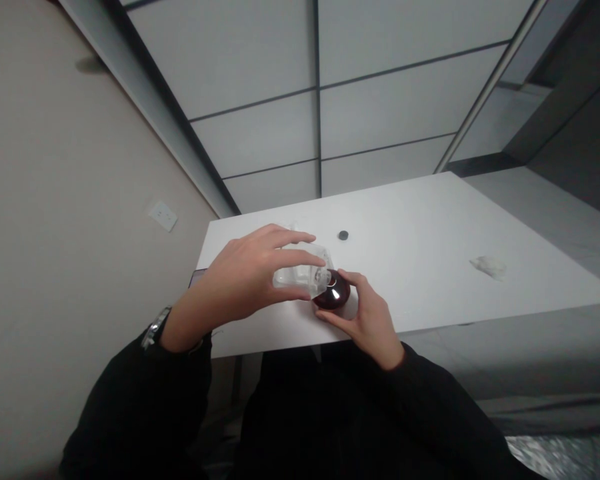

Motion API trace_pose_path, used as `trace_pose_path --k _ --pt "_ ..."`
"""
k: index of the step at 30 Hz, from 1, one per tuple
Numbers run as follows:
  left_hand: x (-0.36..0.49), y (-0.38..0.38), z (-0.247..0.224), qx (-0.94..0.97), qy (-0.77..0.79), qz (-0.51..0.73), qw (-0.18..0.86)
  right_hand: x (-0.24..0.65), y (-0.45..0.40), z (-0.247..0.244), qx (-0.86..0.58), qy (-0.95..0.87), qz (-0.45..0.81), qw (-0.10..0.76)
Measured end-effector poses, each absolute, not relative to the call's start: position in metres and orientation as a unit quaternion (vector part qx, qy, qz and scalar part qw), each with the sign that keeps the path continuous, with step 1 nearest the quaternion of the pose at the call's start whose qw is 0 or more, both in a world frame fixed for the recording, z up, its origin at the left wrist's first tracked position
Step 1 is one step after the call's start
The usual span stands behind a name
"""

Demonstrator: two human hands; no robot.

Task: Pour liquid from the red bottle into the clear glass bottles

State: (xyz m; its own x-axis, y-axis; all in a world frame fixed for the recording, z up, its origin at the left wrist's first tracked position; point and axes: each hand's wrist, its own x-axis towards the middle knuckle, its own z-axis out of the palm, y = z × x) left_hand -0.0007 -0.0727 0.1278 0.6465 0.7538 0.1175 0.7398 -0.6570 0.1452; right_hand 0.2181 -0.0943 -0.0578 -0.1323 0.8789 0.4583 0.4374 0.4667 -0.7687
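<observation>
Two hands on a clear container and dark round object, near table edge.

Black sleeves lowest in frame, wristwatch point(155, 327) on left wrist. Left hand point(240, 280) curled over clear plastic container point(303, 273), fingers clamped across its top. Right hand point(367, 320) pinching dark red round object point(331, 291) between thumb and fingertips, touching the container's end, both just above white table point(430, 253). Beyond: small black disc point(343, 235) on tabletop, well apart; crumpled clear wrapper point(489, 267) off right. Wall socket point(163, 216) far left, grey partition panels behind.
</observation>
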Motion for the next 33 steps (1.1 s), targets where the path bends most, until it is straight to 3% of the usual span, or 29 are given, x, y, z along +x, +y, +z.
trace_pose_path --k 33 --pt "0.010 -0.064 0.138 0.937 0.344 0.053 -0.033 0.218 -0.094 -0.058 -0.453 -0.721 0.215 0.478"
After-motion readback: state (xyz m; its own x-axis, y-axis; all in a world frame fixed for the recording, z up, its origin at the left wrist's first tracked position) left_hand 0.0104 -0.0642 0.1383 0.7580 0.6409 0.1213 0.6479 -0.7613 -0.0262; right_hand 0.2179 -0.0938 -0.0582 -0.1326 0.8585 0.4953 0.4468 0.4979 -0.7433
